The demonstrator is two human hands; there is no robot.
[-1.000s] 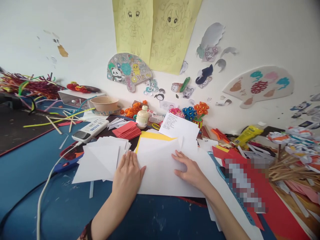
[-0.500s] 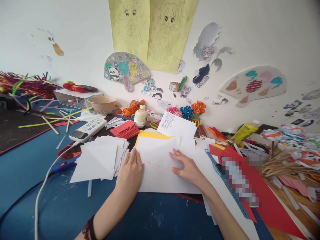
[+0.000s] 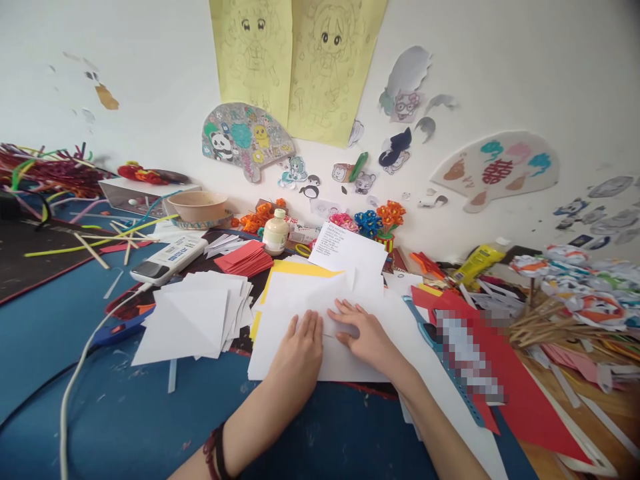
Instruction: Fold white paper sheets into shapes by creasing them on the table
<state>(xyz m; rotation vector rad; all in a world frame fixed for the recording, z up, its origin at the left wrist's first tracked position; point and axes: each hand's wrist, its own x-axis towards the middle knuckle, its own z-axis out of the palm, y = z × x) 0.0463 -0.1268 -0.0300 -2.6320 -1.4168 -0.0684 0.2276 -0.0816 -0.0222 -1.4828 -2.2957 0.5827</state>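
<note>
White sheets of paper [image 3: 270, 333] lie before me, the top one bearing a raised or folded flap [image 3: 320, 291]. My left hand [image 3: 299, 353] presses flat on this paper, fingers stretched out side by side. To its right, my right hand [image 3: 364, 335] rests on the paper too, its fingers spread and slightly bent. Neither hand grips anything. A yellow sheet [image 3: 287, 267] sticks out behind and left of the white paper. On the left is a loose stack of white paper squares [image 3: 185, 320]. The area beneath my palms is hidden.
Red paper slips [image 3: 245, 259], a glue bottle [image 3: 275, 233] and a handwritten note [image 3: 345, 250] stand or lie behind. A hot glue gun [image 3: 117, 331] and a power strip [image 3: 170, 259] with a white cable are left. A blue ruler [image 3: 450, 373] lies on red paper [image 3: 540, 407] at right.
My left hand has moved right across the paper, from its left edge towards my right hand. More of the paper's left side and the yellow sheet now shows. The right hand stays nearly in place.
</note>
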